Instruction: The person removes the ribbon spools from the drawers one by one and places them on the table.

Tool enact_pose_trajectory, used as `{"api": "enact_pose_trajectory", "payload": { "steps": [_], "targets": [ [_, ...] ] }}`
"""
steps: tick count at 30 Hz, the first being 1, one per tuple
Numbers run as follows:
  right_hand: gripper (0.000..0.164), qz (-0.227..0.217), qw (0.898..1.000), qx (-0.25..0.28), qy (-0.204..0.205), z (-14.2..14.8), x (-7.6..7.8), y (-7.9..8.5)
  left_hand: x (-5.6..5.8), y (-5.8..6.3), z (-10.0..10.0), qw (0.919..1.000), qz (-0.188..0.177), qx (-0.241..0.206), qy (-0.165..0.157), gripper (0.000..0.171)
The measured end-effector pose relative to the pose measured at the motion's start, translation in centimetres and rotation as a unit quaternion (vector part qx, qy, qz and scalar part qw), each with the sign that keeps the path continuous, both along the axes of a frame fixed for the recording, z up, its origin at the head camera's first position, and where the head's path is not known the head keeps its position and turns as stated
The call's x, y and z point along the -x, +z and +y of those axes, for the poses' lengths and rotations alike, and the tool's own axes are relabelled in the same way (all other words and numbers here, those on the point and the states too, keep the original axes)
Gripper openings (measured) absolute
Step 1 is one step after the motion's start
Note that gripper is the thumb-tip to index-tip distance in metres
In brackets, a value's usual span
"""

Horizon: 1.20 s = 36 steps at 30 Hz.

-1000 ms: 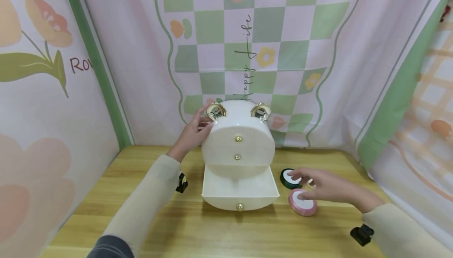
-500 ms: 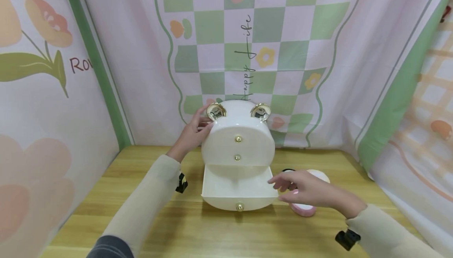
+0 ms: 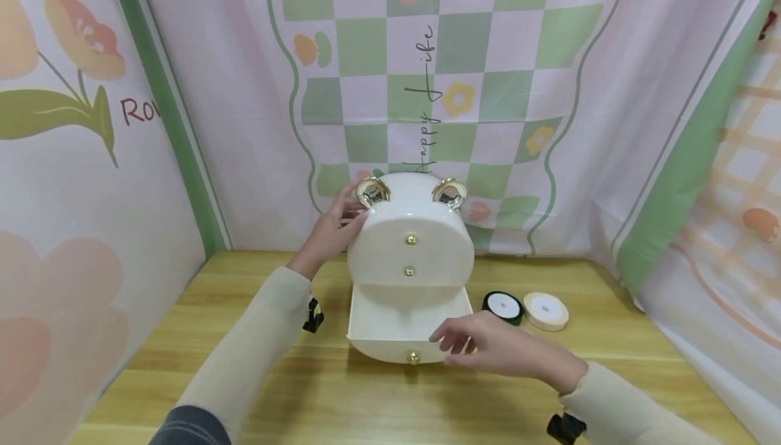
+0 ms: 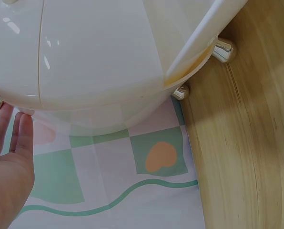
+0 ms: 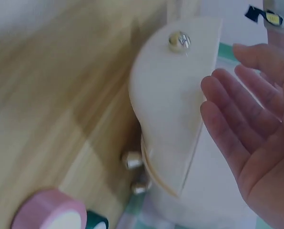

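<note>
A white storage box with gold ears and gold knobs stands on the table, its bottom drawer pulled out with nothing seen inside. My left hand rests against the box's left side by the gold ear, fingers fairly straight in the left wrist view. Over the right end of the drawer's front hovers my right hand, holding nothing, its fingers loosely bent near the drawer's rim. The drawer's gold knob shows in the right wrist view.
A dark green ribbon spool and a cream ribbon spool lie right of the box. The pink ribbon spool shows in the right wrist view; my right hand hides it from the head. A patterned curtain hangs behind the table.
My right hand has moved left from above the ribbon spools to the drawer's front, uncovering the green and cream spools. The left hand and box stay put.
</note>
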State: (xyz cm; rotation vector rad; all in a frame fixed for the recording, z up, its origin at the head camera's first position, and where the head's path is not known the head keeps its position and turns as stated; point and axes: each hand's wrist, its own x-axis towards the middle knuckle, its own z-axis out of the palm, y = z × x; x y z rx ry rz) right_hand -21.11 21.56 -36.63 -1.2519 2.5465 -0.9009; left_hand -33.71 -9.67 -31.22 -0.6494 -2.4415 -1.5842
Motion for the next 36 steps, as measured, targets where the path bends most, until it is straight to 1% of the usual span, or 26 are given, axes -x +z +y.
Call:
{"api": "enact_pose_trajectory", "payload": {
  "steps": [3,4,5,11,18,23,26,30,36],
  "targets": [
    [0.022,-0.002,1.000,0.001,-0.011,-1.0,-0.2,-0.7,0.1,0.0,0.0,1.0000,0.002,-0.002,-0.002,0.066],
    [0.022,0.000,1.000,0.003,-0.014,-1.3,-0.3,-1.0,0.5,-0.4,-0.1,1.0000,0.008,-0.002,-0.002,0.065],
    [0.022,0.002,1.000,0.005,-0.016,-1.6,-0.4,-1.2,0.5,-0.4,0.0,0.9999,0.010,-0.002,-0.002,0.065],
    [0.023,0.034,0.999,0.022,-0.020,-2.9,-0.7,-2.5,0.5,-0.5,0.0,1.0000,0.009,0.000,-0.001,0.064],
    [0.025,0.033,0.999,0.005,-0.037,-3.5,-0.9,-3.3,0.5,-0.6,-0.1,1.0000,0.006,-0.001,0.001,0.063],
    [0.029,0.025,0.999,-0.005,-0.030,-3.6,-0.7,-4.0,0.5,-0.6,-0.1,1.0000,0.007,-0.002,0.000,0.063],
    [0.031,0.025,0.999,-0.002,-0.021,-3.8,-0.6,-4.4,0.6,-0.5,-0.1,1.0000,0.007,-0.002,0.001,0.063],
    [0.030,0.038,0.999,0.008,-0.016,-4.0,-0.5,-4.7,0.7,-0.5,-0.1,1.0000,0.009,-0.001,0.003,0.065],
    [0.026,0.061,0.997,0.038,-0.028,-4.3,-0.3,-5.1,0.7,-0.5,0.0,0.9999,0.016,-0.002,0.000,0.065]
  ]
}}
